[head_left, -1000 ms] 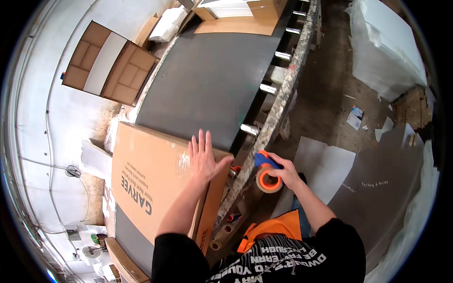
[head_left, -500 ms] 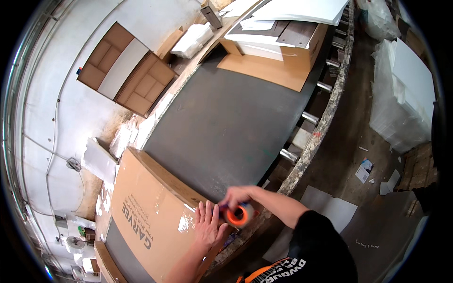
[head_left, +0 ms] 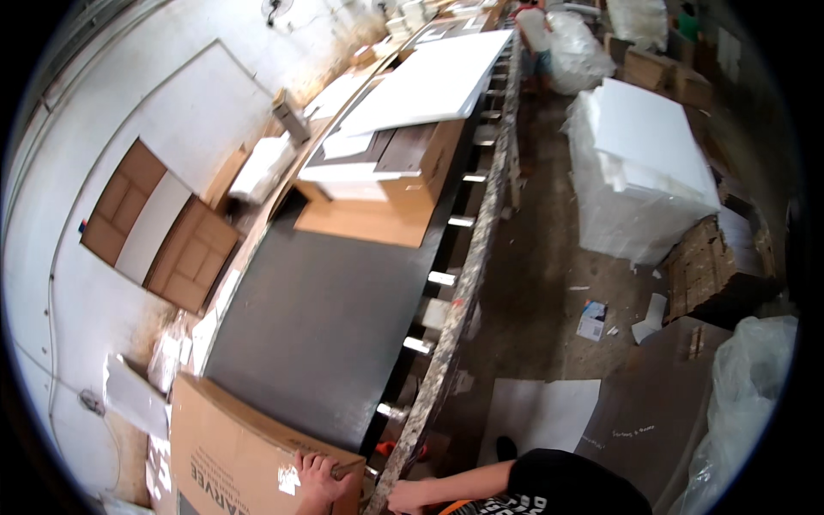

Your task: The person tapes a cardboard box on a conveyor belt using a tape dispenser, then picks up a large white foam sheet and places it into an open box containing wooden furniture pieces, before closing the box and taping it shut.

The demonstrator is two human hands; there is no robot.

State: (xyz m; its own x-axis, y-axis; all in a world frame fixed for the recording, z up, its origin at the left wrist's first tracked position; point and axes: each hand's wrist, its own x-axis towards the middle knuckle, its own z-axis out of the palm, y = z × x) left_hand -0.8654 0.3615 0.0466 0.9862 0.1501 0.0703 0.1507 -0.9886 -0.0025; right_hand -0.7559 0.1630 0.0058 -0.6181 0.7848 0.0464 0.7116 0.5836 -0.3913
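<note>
A large brown cardboard box (head_left: 232,455) with dark printing and shiny clear tape lies on the dark conveyor belt (head_left: 318,309) at the lower left. My left hand (head_left: 318,476) rests on the box close to its right end, fingers spread against the cardboard. My right hand (head_left: 407,497) is beside the conveyor's side rail at the bottom edge of the picture. Its fingers are curled in, and whatever they hold is hidden. An orange-red object (head_left: 388,448) shows low between the box and the rail, partly covered, its kind unclear.
Further along the belt stands an open carton (head_left: 403,193) with white and dark panels. Metal rollers (head_left: 419,345) line the worn side rail (head_left: 446,335). Wrapped white sheets (head_left: 635,172) stand at right; grey sheets (head_left: 549,412) lie on the floor. A person (head_left: 534,39) is far back.
The view has swung up and right. My right hand has moved away from the box edge down to the rail; the tape dispenser with its orange core is no longer visible in it.
</note>
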